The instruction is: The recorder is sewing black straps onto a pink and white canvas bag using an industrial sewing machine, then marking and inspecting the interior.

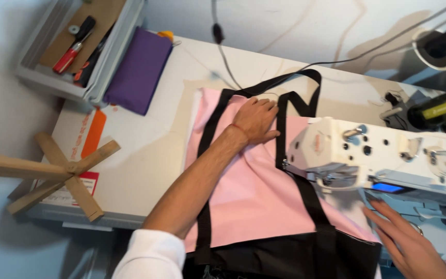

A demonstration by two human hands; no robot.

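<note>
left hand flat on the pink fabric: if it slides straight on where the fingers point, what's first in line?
The left hand points toward the black strap just past its fingertips, so likely that first; the white sewing machine head lies beyond. Depth is hard to judge.

Counting: two hands, left [256, 120] and right [409, 243]. One pink bag [254, 191], two black straps [206, 155]. One sewing machine [383, 155], one purple pouch [139, 70], one grey tray [47, 77], one wooden stand [52, 173], one green bottle [442, 107].

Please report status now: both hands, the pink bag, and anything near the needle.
Left hand flat on pink bag, between black straps. Right hand open, resting by sewing machine. Needle area hidden under machine head.
</note>
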